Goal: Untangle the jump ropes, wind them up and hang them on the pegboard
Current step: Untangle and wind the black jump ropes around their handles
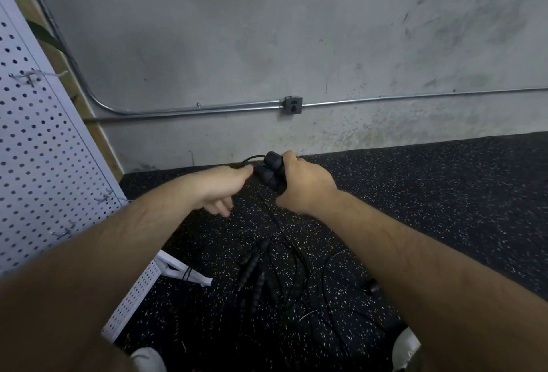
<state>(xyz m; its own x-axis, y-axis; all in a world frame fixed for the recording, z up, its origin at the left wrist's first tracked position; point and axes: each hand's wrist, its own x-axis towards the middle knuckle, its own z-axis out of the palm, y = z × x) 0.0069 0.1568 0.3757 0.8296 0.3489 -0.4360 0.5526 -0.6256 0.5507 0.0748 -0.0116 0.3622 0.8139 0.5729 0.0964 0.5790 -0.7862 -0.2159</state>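
Observation:
My right hand (305, 186) grips two black jump rope handles (271, 171) held together in front of me. My left hand (221, 186) pinches the thin black cord (250, 159) where it loops out of the handle tops. The cord hangs down from the handles to the floor. On the speckled black floor below lie more black handles (252, 268) in a tangle of thin black cords (311, 291). The white pegboard (38, 149) stands at the left with metal hooks (28, 78) on it, all bare.
A grey concrete wall with a metal conduit and an outlet box (293, 105) is straight ahead. The pegboard's white foot (189, 272) sticks out onto the floor. The toes of my white shoes (406, 348) show at the bottom edge.

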